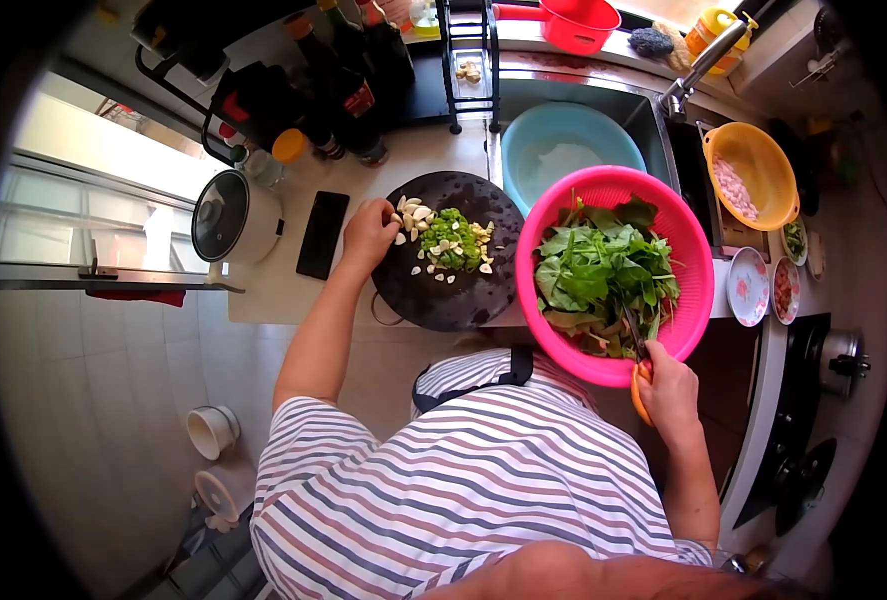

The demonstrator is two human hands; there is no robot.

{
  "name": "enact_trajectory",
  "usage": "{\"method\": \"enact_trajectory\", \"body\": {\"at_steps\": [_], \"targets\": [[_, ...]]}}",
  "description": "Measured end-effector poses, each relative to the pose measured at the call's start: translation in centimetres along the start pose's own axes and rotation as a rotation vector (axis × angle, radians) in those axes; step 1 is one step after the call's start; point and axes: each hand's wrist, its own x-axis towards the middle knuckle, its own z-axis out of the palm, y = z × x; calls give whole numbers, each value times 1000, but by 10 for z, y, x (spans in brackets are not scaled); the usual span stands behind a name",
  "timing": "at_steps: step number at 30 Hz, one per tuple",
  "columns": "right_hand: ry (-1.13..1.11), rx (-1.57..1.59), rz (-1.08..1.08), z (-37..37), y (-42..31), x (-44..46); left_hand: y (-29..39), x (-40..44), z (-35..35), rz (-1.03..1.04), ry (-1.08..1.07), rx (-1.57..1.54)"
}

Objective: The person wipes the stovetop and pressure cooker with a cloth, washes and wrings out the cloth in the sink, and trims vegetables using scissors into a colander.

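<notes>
My left hand (370,234) is at the left edge of a round dark cutting board (413,300), its fingers curled in beside peeled garlic cloves (416,212). Whatever those fingertips pinch, if anything, I cannot make out. Chopped green pieces (450,240) lie in a heap on the board, with bits of cut garlic around them. My right hand (669,388) is closed on the orange handles of a pair of scissors (643,392). Their dark blades point into a pink basket (701,270) full of leafy greens (603,265).
Behind the pink basket, a blue basin (563,140) sits in the sink under a faucet (703,70). A phone (323,235) and a lidded pot (238,215) stand left of the board. An orange colander (778,170) with pink pieces and small plates (747,287) are at right.
</notes>
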Motion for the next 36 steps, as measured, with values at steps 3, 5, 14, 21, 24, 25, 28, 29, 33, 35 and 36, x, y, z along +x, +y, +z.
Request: {"method": "enact_trajectory", "body": {"at_steps": [3, 5, 14, 21, 24, 25, 28, 29, 33, 35, 36], "targets": [[1, 10, 7, -5, 1, -3, 10, -2, -8, -78, -8, -232], [-12, 12, 35, -7, 1, -5, 53, -10, -32, -261, -147, -714], [78, 152, -32, -19, -1, -18, 214, -53, 39, -237, -794, -1413], [155, -4, -65, -23, -8, -18, 274, -92, 80, -289, -884, -1511], [162, 9, -57, -21, -5, -15, 281, -98, 85, -293, -857, -1487], [162, 9, -62, -19, -3, -14, 282, -98, 86, -285, -837, -1472], [118, 29, -33, -20, -4, -15, 279, -96, 87, -274, -813, -1430], [77, 42, 1, -21, -4, -16, 277, -95, 88, -265, -811, -1409], [-48, 122, 20, -18, 3, -18, 263, -91, 97, -316, -820, -1421], [-70, 125, 27, -17, 3, -19, 261, -91, 98, -318, -838, -1412], [-93, 127, 37, -17, 4, -20, 261, -91, 98, -321, -860, -1405]]}}
